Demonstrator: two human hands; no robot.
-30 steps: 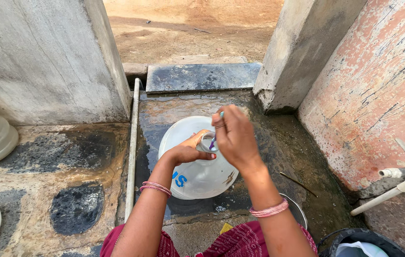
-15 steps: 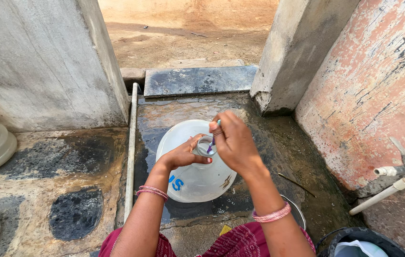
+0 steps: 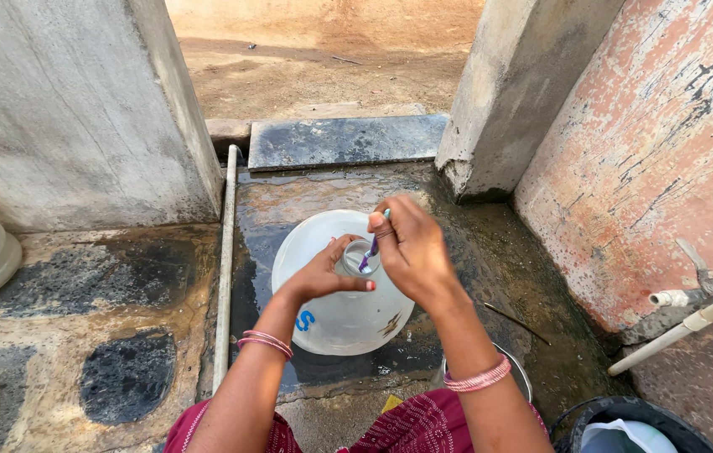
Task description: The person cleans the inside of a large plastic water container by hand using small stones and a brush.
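Observation:
A large clear plastic water jug (image 3: 335,315) stands upright on the wet stone floor, its narrow neck facing me. My left hand (image 3: 329,273) wraps around the neck and holds it steady. My right hand (image 3: 411,252) grips a thin brush (image 3: 370,247) with a light blue handle, and its lower end reaches down into the jug's mouth. Both wrists wear pink bangles.
A white pipe (image 3: 225,268) runs along the floor left of the jug. Concrete walls rise at the left and right, with a tap (image 3: 696,306) on the right wall. A steel vessel's rim (image 3: 517,373) and a black bucket (image 3: 624,428) sit near my right arm. A dark stone slab (image 3: 344,138) lies ahead.
My right hand has shifted slightly with the brush at the jug's mouth. The left hand stays around the neck, and the view has tilted a little.

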